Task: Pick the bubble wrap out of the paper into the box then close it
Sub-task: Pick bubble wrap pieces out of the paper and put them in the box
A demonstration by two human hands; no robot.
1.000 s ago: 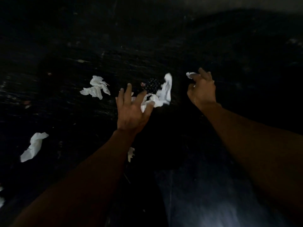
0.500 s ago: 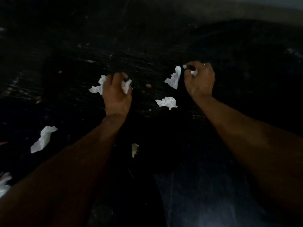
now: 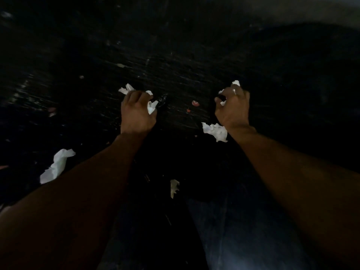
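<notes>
Head view: left hand curled round paper, right hand curled round wad. I judge both are stripping wrapping to bare bubble wrap. Hands well apart. Dark glint at 3 o'clock of left hand may be bubble wrap; too dark, so I cannot tell axis or heading. Scrap at 7 o'clock of right hand. Box not visible.

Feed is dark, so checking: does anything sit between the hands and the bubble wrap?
Only crumpled paper shows, gripped in the left hand and the right hand. It is too dark to make out bubble wrap inside it, and no box is visible.
</notes>
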